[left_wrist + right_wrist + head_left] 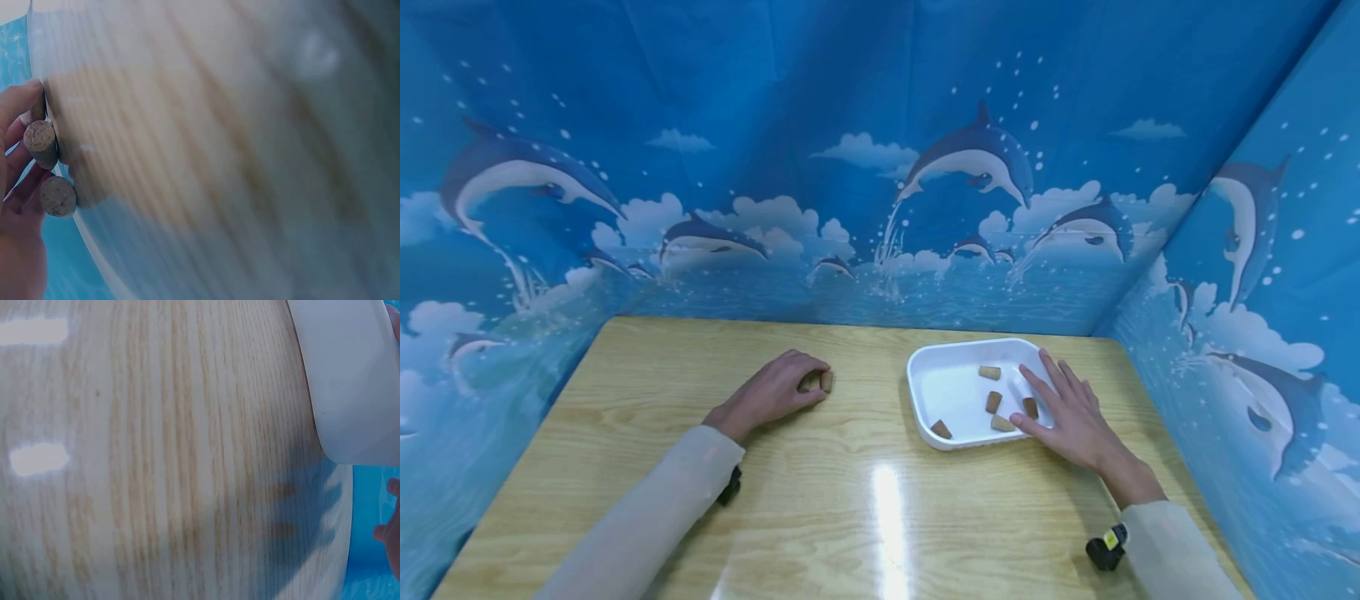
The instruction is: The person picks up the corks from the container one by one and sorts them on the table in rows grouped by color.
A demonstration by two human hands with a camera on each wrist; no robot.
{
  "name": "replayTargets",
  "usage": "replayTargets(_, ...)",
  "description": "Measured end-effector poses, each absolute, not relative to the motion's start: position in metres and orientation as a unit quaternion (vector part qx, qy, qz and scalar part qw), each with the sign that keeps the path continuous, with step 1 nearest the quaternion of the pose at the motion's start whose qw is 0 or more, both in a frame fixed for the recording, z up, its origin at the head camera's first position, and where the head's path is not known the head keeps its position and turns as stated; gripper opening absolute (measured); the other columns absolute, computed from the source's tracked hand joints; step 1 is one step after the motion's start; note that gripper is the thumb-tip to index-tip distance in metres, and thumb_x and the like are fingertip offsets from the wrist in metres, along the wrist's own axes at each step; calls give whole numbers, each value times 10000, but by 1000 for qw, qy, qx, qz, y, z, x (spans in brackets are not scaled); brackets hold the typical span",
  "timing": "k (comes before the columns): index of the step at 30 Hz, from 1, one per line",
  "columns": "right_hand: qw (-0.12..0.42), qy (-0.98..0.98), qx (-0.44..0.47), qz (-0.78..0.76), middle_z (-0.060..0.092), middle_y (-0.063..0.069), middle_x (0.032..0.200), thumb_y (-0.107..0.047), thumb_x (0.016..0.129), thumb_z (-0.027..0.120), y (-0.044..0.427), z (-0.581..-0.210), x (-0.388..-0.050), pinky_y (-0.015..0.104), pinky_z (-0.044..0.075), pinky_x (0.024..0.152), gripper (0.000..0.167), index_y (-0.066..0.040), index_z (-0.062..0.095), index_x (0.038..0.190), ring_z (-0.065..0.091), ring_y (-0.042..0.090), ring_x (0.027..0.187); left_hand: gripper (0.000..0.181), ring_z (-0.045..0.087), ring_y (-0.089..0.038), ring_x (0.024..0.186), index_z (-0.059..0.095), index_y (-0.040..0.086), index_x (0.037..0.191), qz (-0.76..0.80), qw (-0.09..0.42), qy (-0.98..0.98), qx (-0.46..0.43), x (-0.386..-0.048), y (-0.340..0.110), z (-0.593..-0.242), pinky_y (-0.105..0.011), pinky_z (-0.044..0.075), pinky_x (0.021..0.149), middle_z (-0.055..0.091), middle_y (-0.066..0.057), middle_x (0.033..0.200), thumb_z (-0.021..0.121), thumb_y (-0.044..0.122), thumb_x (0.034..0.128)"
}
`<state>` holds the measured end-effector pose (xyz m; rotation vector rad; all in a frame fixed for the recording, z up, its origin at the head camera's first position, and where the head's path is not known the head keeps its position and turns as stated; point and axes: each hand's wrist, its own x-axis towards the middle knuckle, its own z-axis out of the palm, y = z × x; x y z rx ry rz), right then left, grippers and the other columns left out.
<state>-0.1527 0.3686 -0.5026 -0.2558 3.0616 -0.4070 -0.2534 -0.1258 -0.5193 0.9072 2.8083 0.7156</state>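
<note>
Desk (820,517) is bounded along its back edge by a blue dolphin-printed sheet (812,83), and the white tray (951,392) is set near that edge, right of centre. A broad strip of wood grain is seen between the tray and the left hand (771,392), with more toward the person's side; on the right, a narrower margin is seen between the right hand (1071,421) and the desk's side edge.

The left hand is held low at the desk, thumb and forefinger curled, a cork (826,382) pinched between their tips. The right hand is held with fingers spread over the tray's right side; nothing is gripped by it, and whether the tray is touched cannot be told.

In the left wrist view, a second cork (39,136) and a third cork (58,197) are seen beside the pinched one, their speckled round ends turned to the lens.

Five short corks are scattered inside the tray: a pale cork (990,372) toward the back, a brown cork (993,402) mid-floor, a light cork (1002,423) by the front wall, a dark cork (941,429) at the front left, and a shaded cork (1030,407) by the right hand's thumb.
</note>
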Motion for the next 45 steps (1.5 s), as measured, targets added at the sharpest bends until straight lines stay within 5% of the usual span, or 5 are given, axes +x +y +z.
replayTargets(27, 32, 989, -76, -125, 6, 155, 1848, -670, 1020, 614, 367, -501, -152, 894, 112, 1216, 918, -219, 277, 1745, 101, 575, 1642, 547, 638, -318, 1356, 685, 100, 1450, 251, 56, 921, 294, -256, -119, -509, -553, 525, 1169, 719, -90, 1412, 805, 393, 1004)
replayTargets(45, 26, 988, -79, -132, 18, 152, 1848, -657, 1020, 622, 368, -501, -152, 897, 116, 1211, 916, -223, 273, 1747, 101, 575, 1642, 487, 622, -299, 1395, 703, 112, 1426, 262, 55, 901, 343, -262, -73, -489, -539, 519, 1190, 717, -73, 1432, 785, 379, 1027)
